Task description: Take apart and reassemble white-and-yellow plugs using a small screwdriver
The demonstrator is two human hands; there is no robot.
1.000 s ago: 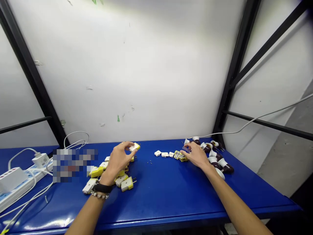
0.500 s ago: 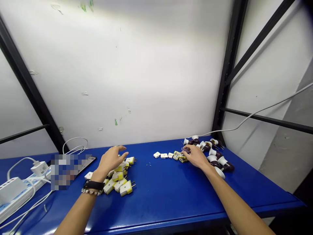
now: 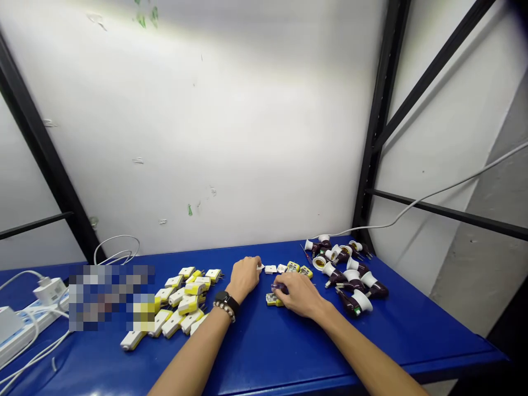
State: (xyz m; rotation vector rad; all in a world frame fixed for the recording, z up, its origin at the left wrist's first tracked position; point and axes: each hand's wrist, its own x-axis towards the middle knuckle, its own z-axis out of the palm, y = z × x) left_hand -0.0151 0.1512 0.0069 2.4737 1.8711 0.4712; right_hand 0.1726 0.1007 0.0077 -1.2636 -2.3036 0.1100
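My left hand [image 3: 245, 276] is closed, its fingertips at a white plug cover [image 3: 260, 267] at the left end of a short row on the blue table. My right hand [image 3: 300, 292] is closed around a purple see-through screwdriver handle [image 3: 279, 287]; its tip is hidden. Just below those fingers lies an opened yellow plug half [image 3: 273, 300], with metal parts showing inside. Behind the right hand are two more opened plug halves [image 3: 293, 267] and two white covers [image 3: 270, 269]. A pile of yellow-and-white plugs [image 3: 177, 297] lies left of my left wrist.
Several dark purple lamp holders with white rims [image 3: 353, 278] lie at the right, with a thin screwdriver [image 3: 306, 254] by them. At the left are a power strip [image 3: 31, 319] and white cables. A white wall [image 3: 256, 137] and black frame posts [image 3: 373, 143] bound the blue table [image 3: 264, 352].
My left hand has moved right from above the plug pile to the white covers. My right hand has come left and nearer with the screwdriver, and an opened plug half now lies under it.
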